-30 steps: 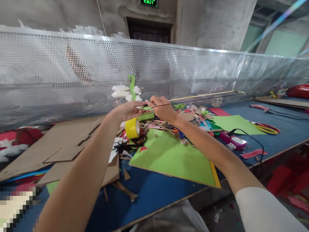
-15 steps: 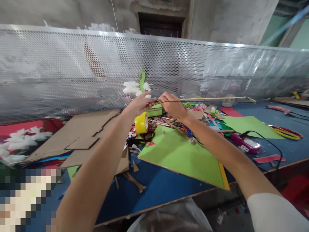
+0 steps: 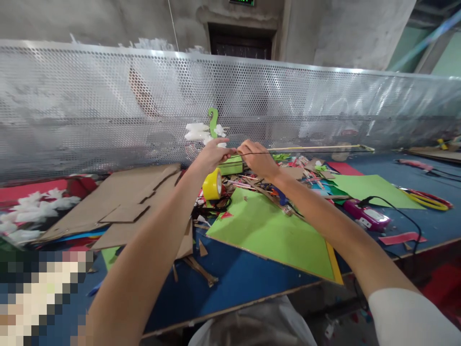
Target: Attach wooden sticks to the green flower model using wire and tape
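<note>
Close together over the cluttered table, both of my hands work with closed fingertips. My left hand [image 3: 213, 156] pinches a thin black string [image 3: 306, 153]. From my right hand [image 3: 257, 157], a long thin pale stick [image 3: 317, 147] reaches out to the right, with the string running just below it. My right fingers are wrapped round the stick's near end; their exact hold is partly hidden. Just behind my left hand stand a curled green paper piece [image 3: 213, 117] and white tissue flowers [image 3: 197, 132]. Below that hand sits a roll of yellow tape [image 3: 212, 185].
Cardboard sheets [image 3: 124, 192] lie to the left, beside more white flowers [image 3: 39, 209]. A green sheet [image 3: 273, 235] covers the front middle. Scissors [image 3: 428, 199], a purple corded device [image 3: 369, 214] and a glue gun [image 3: 414, 164] lie right. A perforated metal panel [image 3: 288, 105] borders the back.
The stick's far end has shifted slightly left. The black string now slants down past my left fingers. My hands stay almost in the same place, still pinching.
</note>
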{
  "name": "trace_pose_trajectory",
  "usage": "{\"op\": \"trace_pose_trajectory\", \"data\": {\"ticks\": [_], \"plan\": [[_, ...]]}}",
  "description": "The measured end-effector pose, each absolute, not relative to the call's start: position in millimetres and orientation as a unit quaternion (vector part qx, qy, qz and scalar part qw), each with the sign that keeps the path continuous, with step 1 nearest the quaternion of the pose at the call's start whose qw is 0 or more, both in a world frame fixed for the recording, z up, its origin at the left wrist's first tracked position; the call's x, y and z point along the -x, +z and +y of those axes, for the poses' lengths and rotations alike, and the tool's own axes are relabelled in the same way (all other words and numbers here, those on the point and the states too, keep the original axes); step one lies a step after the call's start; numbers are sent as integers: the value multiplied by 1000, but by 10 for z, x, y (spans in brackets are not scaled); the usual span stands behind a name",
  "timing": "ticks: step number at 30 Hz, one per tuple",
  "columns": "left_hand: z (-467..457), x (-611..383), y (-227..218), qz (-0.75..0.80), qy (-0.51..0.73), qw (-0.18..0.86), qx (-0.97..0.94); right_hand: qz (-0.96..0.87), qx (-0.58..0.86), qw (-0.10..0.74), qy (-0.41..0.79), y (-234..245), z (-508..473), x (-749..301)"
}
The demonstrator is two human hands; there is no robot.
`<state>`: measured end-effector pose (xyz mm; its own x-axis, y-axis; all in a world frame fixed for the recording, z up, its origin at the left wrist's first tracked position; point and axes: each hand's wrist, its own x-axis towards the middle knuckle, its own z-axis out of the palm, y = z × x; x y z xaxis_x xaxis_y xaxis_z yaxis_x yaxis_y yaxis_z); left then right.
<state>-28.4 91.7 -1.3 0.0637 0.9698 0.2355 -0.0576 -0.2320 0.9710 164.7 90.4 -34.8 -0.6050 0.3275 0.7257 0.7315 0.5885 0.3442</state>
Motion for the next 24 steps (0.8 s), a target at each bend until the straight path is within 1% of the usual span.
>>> {"op": "trace_pose_trajectory", "data": {"ticks": [3, 5, 7, 9, 12, 13, 14, 17, 18, 20, 24], "plan": [[990, 348, -37, 412, 584, 422, -558, -853, 302, 307, -296, -352, 952, -1661], [1054, 441, -53, 424, 614, 385, -543, -866, 295, 283, -289, -340, 973, -1647], [1116, 551, -71, 433, 638, 352, -531, -885, 292, 233, -278, -295, 946, -1611], [1160, 643, -88, 435, 650, 333, -527, -915, 285, 157, -239, -204, 853, -1562], [1167, 697, -109, 426, 646, 330, -541, -960, 248, 50, -124, -5, 638, -1502], [1154, 691, -112, 420, 639, 333, -552, -964, 245, 52, -89, 62, 575, -1495], [1135, 676, -113, 412, 629, 337, -567, -958, 260, 96, -78, 119, 528, -1496], [1060, 600, -98, 382, 593, 354, -614, -881, 348, 300, -114, 208, 520, -1549], [1033, 571, -87, 372, 581, 361, -628, -854, 373, 341, -122, 207, 554, -1577], [982, 514, -64, 356, 559, 369, -651, -830, 409, 365, -99, 176, 643, -1629], [910, 428, -27, 343, 537, 366, -678, -823, 438, 362, 25, 96, 764, -1657]]}}
